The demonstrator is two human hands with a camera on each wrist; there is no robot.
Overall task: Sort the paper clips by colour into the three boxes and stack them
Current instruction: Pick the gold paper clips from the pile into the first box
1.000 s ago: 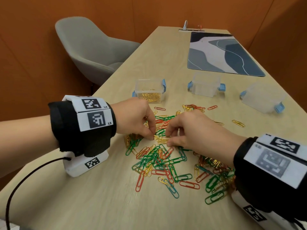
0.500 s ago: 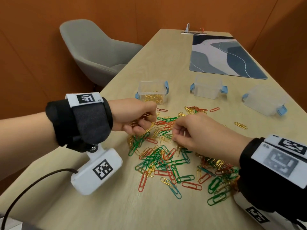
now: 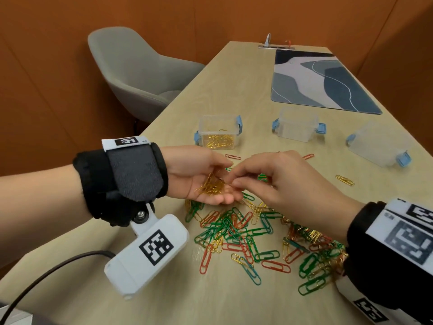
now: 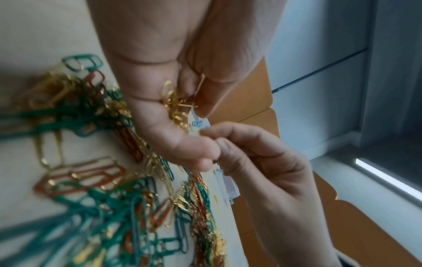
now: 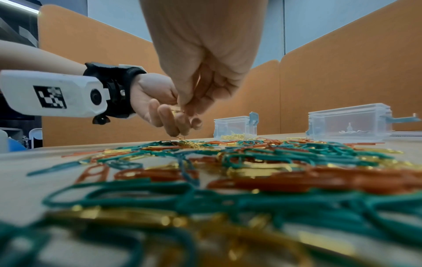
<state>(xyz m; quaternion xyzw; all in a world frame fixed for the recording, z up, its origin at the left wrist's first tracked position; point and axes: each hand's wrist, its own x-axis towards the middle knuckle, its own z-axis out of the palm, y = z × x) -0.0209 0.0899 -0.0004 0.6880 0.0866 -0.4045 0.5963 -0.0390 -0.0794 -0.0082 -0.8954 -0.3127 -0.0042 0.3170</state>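
My left hand (image 3: pixel 218 184) is turned palm up just above the table and cups a small bunch of gold paper clips (image 3: pixel 210 185), its fingers curled round them (image 4: pixel 175 103). My right hand (image 3: pixel 232 180) reaches over that palm with thumb and forefinger pinched together (image 4: pixel 215 139); a gold glint shows at the pinch (image 5: pixel 180 111). A mixed pile of green, red and gold clips (image 3: pixel 236 233) lies below both hands. Three clear boxes with blue latches stand behind: the left one (image 3: pixel 219 132) holds gold clips, while the middle (image 3: pixel 297 125) and right (image 3: pixel 377 146) ones look empty.
A lone gold clip (image 3: pixel 344 180) lies towards the right box, and a red one (image 3: pixel 233 157) lies near the left box. A blue patterned mat (image 3: pixel 316 80) covers the far table. A grey chair (image 3: pixel 140 73) stands past the table's left edge.
My left hand has lifted off the pile and turned palm up with gold clips in it. My right hand has risen from the pile to pinch over that palm.
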